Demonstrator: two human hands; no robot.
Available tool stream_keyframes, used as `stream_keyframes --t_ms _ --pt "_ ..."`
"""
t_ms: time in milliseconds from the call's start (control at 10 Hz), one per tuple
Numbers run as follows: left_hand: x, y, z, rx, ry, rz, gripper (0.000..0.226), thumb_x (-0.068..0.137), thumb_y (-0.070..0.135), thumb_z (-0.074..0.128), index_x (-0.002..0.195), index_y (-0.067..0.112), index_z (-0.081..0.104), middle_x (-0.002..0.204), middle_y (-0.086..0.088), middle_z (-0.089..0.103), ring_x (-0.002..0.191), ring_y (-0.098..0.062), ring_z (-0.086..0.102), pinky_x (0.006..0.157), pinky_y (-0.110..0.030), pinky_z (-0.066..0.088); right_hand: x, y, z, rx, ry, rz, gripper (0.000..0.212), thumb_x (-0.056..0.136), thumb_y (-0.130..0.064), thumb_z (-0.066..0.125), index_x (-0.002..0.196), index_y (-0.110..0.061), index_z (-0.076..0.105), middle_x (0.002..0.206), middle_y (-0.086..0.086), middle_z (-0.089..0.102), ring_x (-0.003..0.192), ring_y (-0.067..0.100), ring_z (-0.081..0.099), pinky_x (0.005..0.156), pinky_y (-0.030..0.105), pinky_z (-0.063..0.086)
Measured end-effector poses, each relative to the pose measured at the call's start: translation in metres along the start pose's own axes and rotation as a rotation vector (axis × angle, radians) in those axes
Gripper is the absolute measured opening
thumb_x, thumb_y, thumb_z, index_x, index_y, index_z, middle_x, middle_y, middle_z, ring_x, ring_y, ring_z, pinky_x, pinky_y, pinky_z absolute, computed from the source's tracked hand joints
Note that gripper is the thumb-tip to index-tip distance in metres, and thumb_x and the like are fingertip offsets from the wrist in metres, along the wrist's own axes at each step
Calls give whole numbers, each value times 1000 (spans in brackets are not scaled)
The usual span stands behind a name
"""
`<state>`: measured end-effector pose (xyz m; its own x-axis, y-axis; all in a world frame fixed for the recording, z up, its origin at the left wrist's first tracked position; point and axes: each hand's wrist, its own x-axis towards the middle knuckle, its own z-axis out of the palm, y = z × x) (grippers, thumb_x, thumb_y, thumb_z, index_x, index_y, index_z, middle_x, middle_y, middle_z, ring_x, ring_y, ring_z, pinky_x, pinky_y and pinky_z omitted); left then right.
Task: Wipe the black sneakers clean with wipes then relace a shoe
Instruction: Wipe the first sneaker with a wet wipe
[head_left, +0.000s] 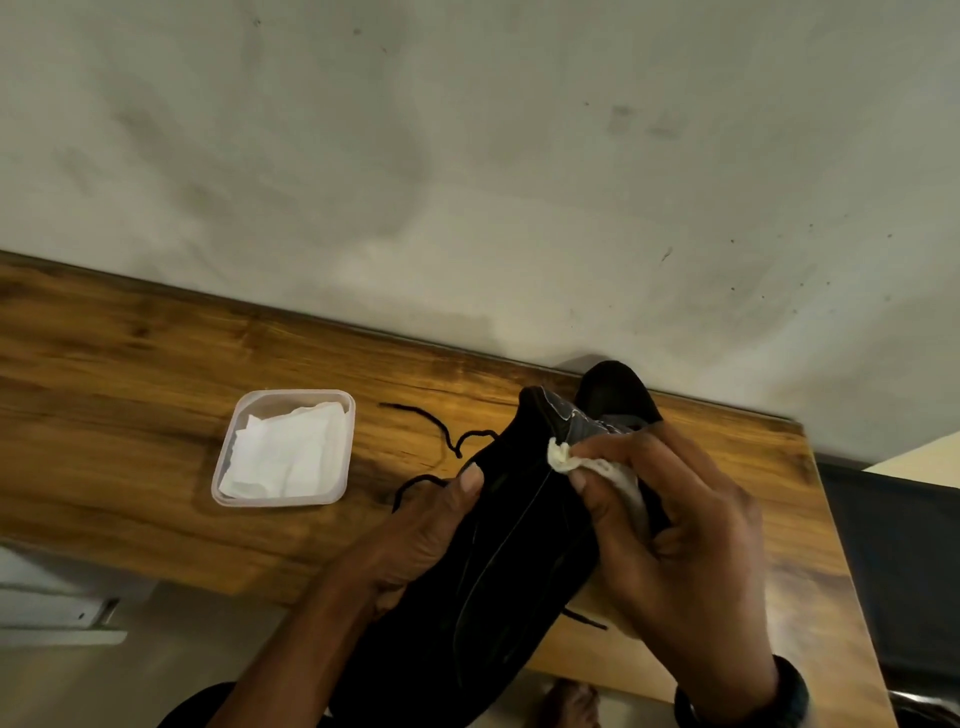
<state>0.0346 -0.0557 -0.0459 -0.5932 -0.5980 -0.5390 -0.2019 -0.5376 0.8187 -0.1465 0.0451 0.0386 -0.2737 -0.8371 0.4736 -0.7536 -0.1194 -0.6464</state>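
A soft black sneaker (498, 561) is gripped by the left hand (415, 540) while a crumpled white wipe (597, 473) is pinched against it by the right hand (675, 545).

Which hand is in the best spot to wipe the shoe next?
Probably the right hand: its fingers pinch the wipe against the black sneaker. The left hand grips the sneaker's other side, steadying it.

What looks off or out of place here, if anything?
Only the black lace: it trails loose across the table between the wipe tub and the sneaker the left hand holds. The wipe pinched in the right hand looks yellowed. No spill or damage shows.
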Motion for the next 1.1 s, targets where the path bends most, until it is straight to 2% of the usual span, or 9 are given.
stream_keyframes --t_ms 100,200,300,400,600,700,800,900,1100 --pt "-10 18 13 19 -46 27 83 61 86 55 123 31 63 115 15 76 110 3 67 93 -19 53 1 0 -5 60 -252 -58 14 90 -25 63 99 -25 74 97 -16 63 83 4 64 64 17 49" --pt "-4 16 9 40 -64 -5 74 69 90 51 118 38 66 110 14 77 106 -4 71 93 -25 53 0 0 -7 18 -352 -90 15 90 -28 62 99 -31 74 97 -20 62 83 3 65 62 23 53" --pt "-6 20 9 97 -43 36 77 57 94 53 114 44 67 116 17 75 112 0 67 100 -24 50 0 -2 -5 -18 -164 -48 12 88 -20 68 97 -25 74 96 -16 64 83 2 64 63 18 50" --pt "-12 24 17 211 33 100 23 94 64 48 94 43 56 72 42 65 76 33 55 70 6 40 0 -2 -4 -42 33 16 11 86 -17 71 96 -18 74 92 -9 65 82 4 62 63 16 46" --pt "-22 38 27 264 70 111 30 106 23 35 80 34 44 57 29 56 52 34 46 55 7 34 3 -2 -10 54 -109 -15 11 89 -24 65 97 -20 72 94 -11 63 84 6 62 64 16 46" --pt "-25 40 27 230 92 99 25 103 39 40 79 33 44 62 31 53 47 32 45 51 7 34 2 -2 -11 56 -258 -54 12 88 -24 66 98 -24 72 97 -17 63 87 4 64 69 13 46" --pt "-23 39 25 211 72 64 49 69 86 52 87 40 48 71 36 60 73 26 54 56 10 33 1 -4 -8 70 -102 -18 10 87 -22 68 95 -20 72 93 -12 65 83 7 65 64 20 50" --pt "-23 36 22 209 75 4 70 55 92 39 95 36 54 101 26 69 86 13 60 78 -8 46 0 -7 -4 51 40 52 11 86 -25 70 95 -19 70 92 -11 67 83 6 65 64 18 51" --pt "-15 39 21 26 120 -58 50 68 77 41 92 44 69 92 9 78 88 -8 73 78 -27 55 2 -1 -12 85 118 165 9 86 -24 73 94 -26 69 89 -17 69 82 3 66 63 12 51"
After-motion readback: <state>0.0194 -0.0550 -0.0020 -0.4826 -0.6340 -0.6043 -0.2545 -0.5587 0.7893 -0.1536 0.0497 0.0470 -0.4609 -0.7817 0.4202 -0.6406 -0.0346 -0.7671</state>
